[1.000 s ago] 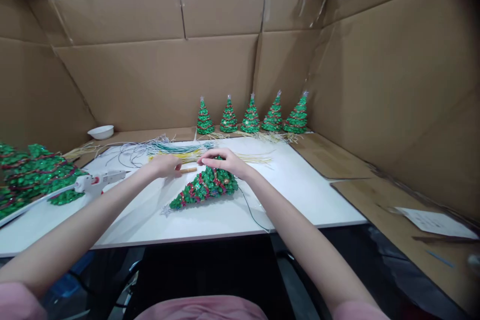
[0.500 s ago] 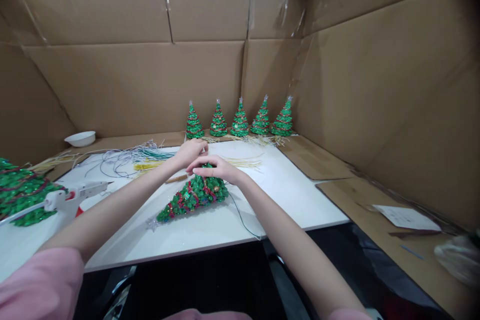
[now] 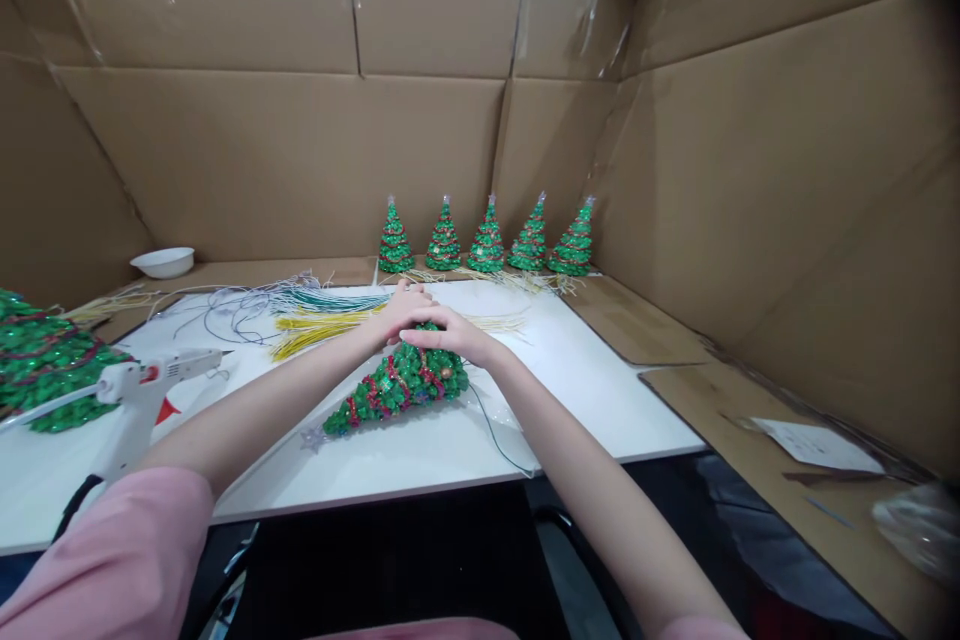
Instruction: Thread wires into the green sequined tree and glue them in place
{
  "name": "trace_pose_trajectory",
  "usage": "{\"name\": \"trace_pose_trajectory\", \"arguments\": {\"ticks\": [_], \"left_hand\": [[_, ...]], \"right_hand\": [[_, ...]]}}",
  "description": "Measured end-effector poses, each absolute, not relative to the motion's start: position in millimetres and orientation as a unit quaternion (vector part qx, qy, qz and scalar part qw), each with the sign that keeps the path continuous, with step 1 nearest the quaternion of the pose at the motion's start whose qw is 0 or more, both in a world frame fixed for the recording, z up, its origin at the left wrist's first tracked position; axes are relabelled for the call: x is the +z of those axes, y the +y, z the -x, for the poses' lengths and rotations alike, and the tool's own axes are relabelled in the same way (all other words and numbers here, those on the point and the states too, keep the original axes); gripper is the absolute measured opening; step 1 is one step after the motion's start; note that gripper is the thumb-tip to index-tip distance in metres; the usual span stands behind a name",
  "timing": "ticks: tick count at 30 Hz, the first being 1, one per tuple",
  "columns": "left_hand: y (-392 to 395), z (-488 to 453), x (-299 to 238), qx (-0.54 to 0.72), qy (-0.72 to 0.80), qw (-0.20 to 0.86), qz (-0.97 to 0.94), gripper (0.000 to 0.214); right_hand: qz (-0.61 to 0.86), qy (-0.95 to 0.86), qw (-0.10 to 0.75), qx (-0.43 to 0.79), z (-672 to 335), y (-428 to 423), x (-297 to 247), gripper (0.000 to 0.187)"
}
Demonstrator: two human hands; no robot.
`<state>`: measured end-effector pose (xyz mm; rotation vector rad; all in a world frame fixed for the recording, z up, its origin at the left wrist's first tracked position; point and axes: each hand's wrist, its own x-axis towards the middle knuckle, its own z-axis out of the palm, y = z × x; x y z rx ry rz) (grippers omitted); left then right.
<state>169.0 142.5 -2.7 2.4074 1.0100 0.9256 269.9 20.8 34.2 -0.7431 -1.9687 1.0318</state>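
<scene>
Small tree (image 3: pixel 397 385) lies on its side mid-table (image 3: pixel 600 390), with its star tip toward the near left and its wide base at the far right. Both hands meet at that base. The right hand (image 3: pixel 450 335) curls over it. The left hand (image 3: pixel 405 305) is just behind, fingers hidden, so I cannot tell its grip. A glue gun (image 3: pixel 150 375) sits well to the left, with bare board to the right.

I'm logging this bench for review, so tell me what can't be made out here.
Head view only.
Wide end of the lying tree: covered by the left hand and right hand, grip unclear.
Paper sheet at right: print too small.
Green trees at left: cut off by the frame edge.
Pale object, lower right: blurred, cut off.
</scene>
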Motion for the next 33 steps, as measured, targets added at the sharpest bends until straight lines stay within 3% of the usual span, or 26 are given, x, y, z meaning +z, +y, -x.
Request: {"name": "trace_pose_trajectory", "arguments": {"ticks": [6,11,13,21,33], "left_hand": [[140.9,-165.7,9.9,0.188,0.320,0.078,-0.925,0.030],[139.9,-161.6,23.7,0.248,0.329,0.060,-0.909,0.027],[140.1,-158.8,33.2,0.310,0.337,0.078,-0.886,0.014],[117.0,-111.0,76.8,0.537,0.310,0.227,-0.751,0.012],[72.3,-30.7,30.5,0.528,0.288,0.394,-0.695,0.025]], "right_hand": [[0.292,-0.767,0.388,0.419,-271.1,22.4,32.5,0.036],[0.293,-0.763,0.384,0.430,-272.1,23.5,30.4,0.034],[0.298,-0.763,0.383,0.426,-272.4,23.5,29.8,0.030],[0.305,-0.768,0.384,0.413,-272.8,23.1,30.2,0.028],[0.320,-0.722,0.407,0.460,-269.5,19.4,30.9,0.033]]}}
